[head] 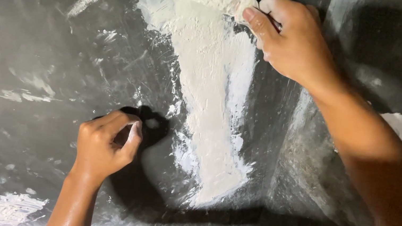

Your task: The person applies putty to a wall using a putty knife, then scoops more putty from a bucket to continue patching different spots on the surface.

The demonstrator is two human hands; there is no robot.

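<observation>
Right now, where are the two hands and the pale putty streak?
left hand [105,145], head view, on the knuckles.
right hand [289,38], head view, back of hand.
pale putty streak [207,76], head view, its middle.

The dark grey wall surface [39,49] looks like smooth, slightly sheened cement, streaked with thin chalky smears. The broad off-white band of putty [207,76] down its middle is thick, matt and rough, with ridged, grainy strokes and feathered edges. A small white patch of dried plaster [8,207] looks flaky.
</observation>
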